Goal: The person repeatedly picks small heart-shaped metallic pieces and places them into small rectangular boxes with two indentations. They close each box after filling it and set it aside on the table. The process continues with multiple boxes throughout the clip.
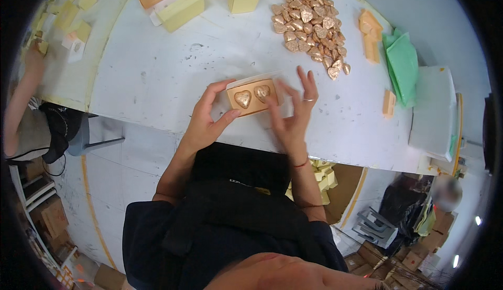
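Observation:
A small white-edged box (246, 79) with an orange tray (252, 104) inside is held just above the table. Two gold-foil heart-shaped chocolates (242, 100) sit side by side in the tray's hollows. My left hand (205, 121) grips the box's left end, thumb at the near edge and fingers at the far side. By the box's right end is my right hand (294, 120), its thumb close to the right-hand chocolate (261, 92) and its other fingers spread. Its index finger is smeared by motion, and whether the thumb touches the chocolate is unclear.
A heap of gold-foil hearts (313, 25) lies at the far right of the white table (157, 75). Pale yellow boxes (181, 11) stand at the back. Orange trays (370, 33) and green sheets (401, 65) lie rightward. A co-worker's arm (26, 86) reaches in at left.

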`<move>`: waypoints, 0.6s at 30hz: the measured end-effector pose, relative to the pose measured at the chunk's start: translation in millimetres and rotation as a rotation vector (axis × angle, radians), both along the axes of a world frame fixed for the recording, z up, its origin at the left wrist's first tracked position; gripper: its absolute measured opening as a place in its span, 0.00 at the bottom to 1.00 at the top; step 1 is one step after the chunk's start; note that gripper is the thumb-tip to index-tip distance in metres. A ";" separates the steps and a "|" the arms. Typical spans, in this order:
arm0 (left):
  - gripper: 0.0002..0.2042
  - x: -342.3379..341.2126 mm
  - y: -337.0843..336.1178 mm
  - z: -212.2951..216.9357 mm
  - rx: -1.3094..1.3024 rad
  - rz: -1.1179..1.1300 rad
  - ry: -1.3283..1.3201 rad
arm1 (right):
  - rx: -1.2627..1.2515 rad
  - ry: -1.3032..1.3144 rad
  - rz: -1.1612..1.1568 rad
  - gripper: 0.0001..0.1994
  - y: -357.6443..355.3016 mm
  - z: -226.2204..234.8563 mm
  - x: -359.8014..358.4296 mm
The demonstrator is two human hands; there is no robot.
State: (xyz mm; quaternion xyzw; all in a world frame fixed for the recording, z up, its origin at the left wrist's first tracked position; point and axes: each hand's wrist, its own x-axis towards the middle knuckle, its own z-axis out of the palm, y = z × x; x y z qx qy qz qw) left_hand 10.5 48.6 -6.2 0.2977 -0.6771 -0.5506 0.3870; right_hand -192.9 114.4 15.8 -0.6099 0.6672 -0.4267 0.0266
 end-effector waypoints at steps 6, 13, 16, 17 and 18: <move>0.21 -4.2 -8.9 8.9 0.269 -0.136 0.095 | 0.473 -0.831 0.589 0.18 -11.8 -8.8 -73.1; 0.14 -25.5 -18.6 -0.2 0.189 -0.074 -0.109 | 0.446 -0.863 0.613 0.14 -14.1 -14.7 -51.8; 0.11 -30.4 -19.1 1.7 0.142 -0.091 -0.039 | 0.431 -0.763 0.596 0.13 -17.3 -8.4 -40.7; 0.10 -31.1 -18.2 2.5 0.104 -0.082 -0.035 | 0.418 -0.668 0.575 0.14 -17.4 -9.0 -38.7; 0.09 -31.7 -16.0 1.4 0.138 -0.072 0.023 | 0.359 -0.632 0.579 0.15 -15.4 -10.4 -37.0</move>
